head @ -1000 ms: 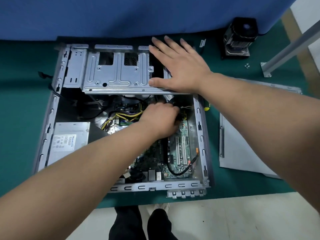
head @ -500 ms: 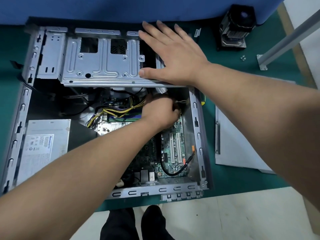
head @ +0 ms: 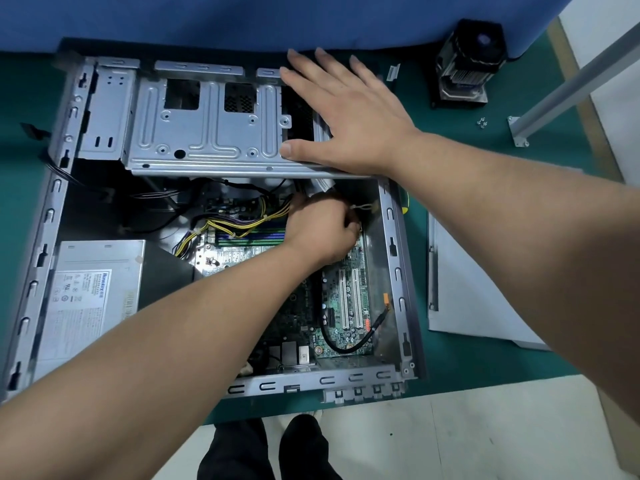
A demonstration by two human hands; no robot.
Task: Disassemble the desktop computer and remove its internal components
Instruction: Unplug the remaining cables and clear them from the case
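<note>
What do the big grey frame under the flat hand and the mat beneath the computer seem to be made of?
The drive cage under the right hand looks like bare stamped sheet metal, probably steel: dull silver sheen, pressed ribs, punched holes. The mat looks like matte green rubber or vinyl, smooth and without glare, though the look leaves that open.

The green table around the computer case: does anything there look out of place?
Yes. A few loose screws lie on the green table, right of the removed fan cooler; they could roll away.
</note>
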